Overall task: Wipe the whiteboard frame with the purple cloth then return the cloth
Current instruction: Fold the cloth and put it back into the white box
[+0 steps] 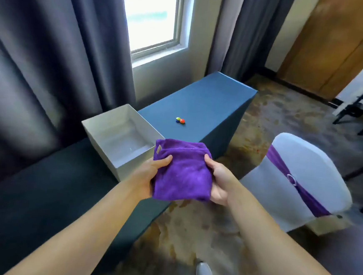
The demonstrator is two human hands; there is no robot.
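Observation:
The folded purple cloth [182, 170] is held in the air in front of me, over the near edge of the dark blue table [205, 102]. My left hand [149, 176] grips its left side with the thumb on top. My right hand [218, 181] grips its right side the same way. Just left of the cloth stands an open white box [103, 129] on the table, with nothing visible inside. No whiteboard is in view.
Three small coloured magnets [180, 120] lie on the table beyond the box. A white-covered chair with a purple sash [299, 179] stands at the right. Dark curtains [52, 62] and a window [153, 15] are behind the table. Patterned carpet lies below; my shoe [204, 273] shows.

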